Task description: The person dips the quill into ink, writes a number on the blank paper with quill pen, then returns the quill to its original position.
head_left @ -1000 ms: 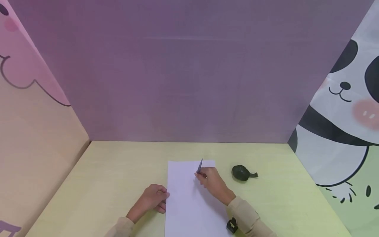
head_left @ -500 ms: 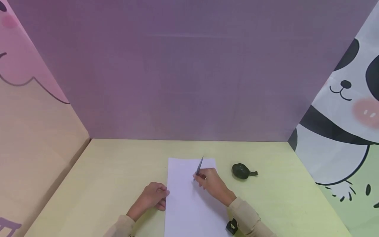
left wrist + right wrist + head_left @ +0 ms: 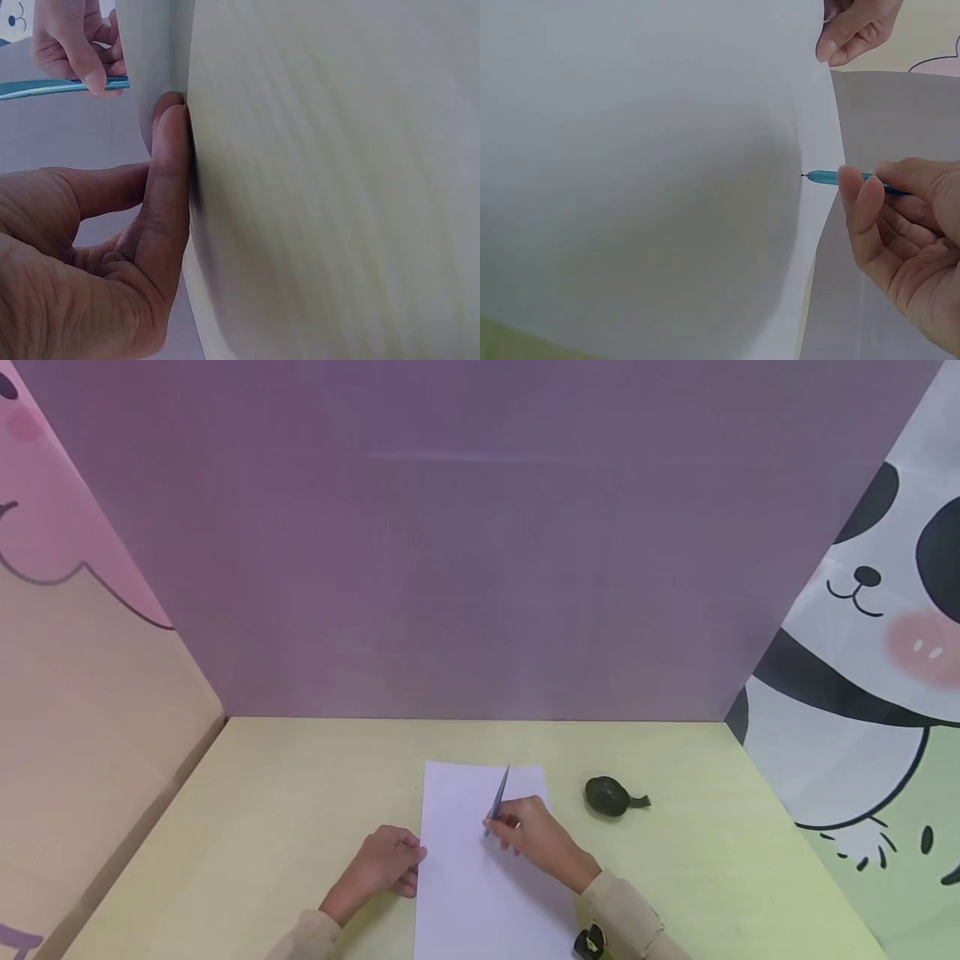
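A sheet of white paper (image 3: pixel 465 893) lies lengthwise on the table. My left hand (image 3: pixel 386 860) pinches its left edge, thumb on top and fingers beneath, as the left wrist view shows the fingers (image 3: pixel 169 180) close against the tabletop. Over the sheet, my right hand (image 3: pixel 543 843) holds a teal pen (image 3: pixel 500 789) between thumb and fingers, its top end slanting up and away. In the right wrist view the dark tip of the pen (image 3: pixel 823 177) meets the paper surface. No mark on the sheet can be made out.
Right of the paper rests a dark green, rounded, gourd-like thing (image 3: pixel 607 797) with a short stub. A black device (image 3: pixel 589 941) sits at the right wrist. A purple panel (image 3: pixel 480 568) stands behind the table (image 3: pixel 300 785), with printed panels on both sides.
My right hand and the pen have shifted a little left and nearer to me across the sheet. The left hand stays at the paper's edge.
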The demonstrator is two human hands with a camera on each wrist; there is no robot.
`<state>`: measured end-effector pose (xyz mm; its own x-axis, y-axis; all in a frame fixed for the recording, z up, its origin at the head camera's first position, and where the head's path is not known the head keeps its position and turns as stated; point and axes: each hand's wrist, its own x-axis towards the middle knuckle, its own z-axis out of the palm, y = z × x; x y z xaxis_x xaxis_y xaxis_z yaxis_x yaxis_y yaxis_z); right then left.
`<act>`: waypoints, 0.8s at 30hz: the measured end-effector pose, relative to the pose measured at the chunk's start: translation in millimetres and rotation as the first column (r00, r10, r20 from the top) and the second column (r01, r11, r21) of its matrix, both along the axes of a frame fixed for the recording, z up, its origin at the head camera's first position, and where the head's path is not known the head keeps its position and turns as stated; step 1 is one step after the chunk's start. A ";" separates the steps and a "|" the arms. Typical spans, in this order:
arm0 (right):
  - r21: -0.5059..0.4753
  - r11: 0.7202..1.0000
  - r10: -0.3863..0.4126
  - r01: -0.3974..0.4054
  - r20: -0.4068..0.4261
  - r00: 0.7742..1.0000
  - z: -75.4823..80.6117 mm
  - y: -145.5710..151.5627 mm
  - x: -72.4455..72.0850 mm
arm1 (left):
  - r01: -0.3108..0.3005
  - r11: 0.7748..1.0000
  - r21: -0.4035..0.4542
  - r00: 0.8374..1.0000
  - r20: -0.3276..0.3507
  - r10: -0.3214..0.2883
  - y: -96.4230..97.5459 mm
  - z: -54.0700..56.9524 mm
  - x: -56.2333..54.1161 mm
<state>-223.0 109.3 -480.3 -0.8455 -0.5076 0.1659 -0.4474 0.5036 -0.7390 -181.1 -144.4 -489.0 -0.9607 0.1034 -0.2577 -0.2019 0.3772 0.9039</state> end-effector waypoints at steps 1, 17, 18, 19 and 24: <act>0.002 1.000 0.002 -0.002 0.003 1.000 0.6 -0.2 0.4 | -0.002 1.000 -0.001 1.000 -0.001 0.002 -0.1 0.1 -0.1; 0.010 1.000 0.029 -0.029 -0.003 1.000 -1.2 2.3 5.7 | -0.023 1.000 -0.022 1.000 -0.006 0.023 2.1 1.1 1.8; 0.009 0.999 0.031 -0.031 -0.003 1.000 -1.3 2.4 5.9 | -0.024 1.000 -0.020 1.000 -0.007 0.023 2.0 0.9 1.5; 0.007 0.999 0.034 -0.034 -0.003 0.999 -1.1 2.5 6.1 | -0.025 1.000 -0.019 1.000 -0.008 0.025 2.0 0.7 1.1; 0.008 0.999 0.043 -0.043 -0.009 0.999 1.0 2.1 8.6 | -0.025 1.000 -0.013 1.000 -0.010 0.025 1.7 -1.0 -0.9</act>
